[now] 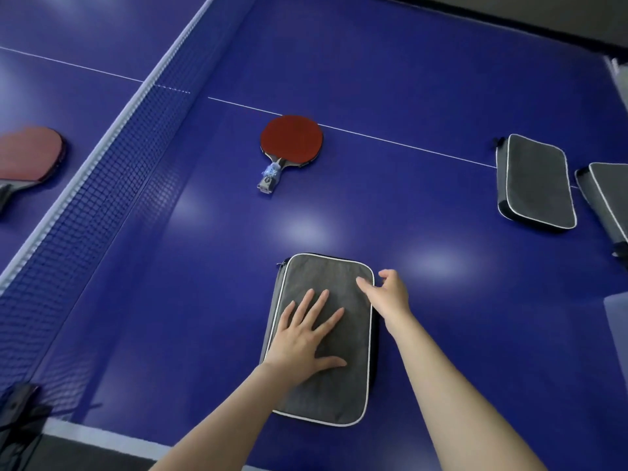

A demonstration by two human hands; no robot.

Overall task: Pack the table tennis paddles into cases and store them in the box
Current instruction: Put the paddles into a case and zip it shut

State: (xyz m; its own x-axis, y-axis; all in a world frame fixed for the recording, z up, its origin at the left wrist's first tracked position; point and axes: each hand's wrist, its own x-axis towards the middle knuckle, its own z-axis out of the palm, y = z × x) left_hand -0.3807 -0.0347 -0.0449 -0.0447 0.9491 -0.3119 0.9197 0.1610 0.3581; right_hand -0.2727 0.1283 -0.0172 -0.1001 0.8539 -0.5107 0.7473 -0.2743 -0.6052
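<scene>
Table (pixel 407 79): blue, with white lines, filling most of what I could see.
Net (pixel 102 205): dark mesh with a white top band, running from near left to far centre.
Near case (pixel 333 392): grey with white piping, lying flat by the near edge, closed as far as I could see, under both hands.
Right case (pixel 535 181): same grey kind, flat on the table well to the right.
Edge case (pixel 608 195): just beside the right case, cut off by the right border.
Paddle (pixel 291 141): red face up, on the centre line, beyond the near case and apart from it, handle pointing nearward.
Left paddle (pixel 29 153): red, lying past the net at the far left.
Left hand (pixel 302 338): wide and flat, fingers spread, pressing on the near case's top.
Right hand (pixel 390 294): at the case's far right corner, thumb on the top, fingers curled past the edge; I could not tell whether they pinched anything.
</scene>
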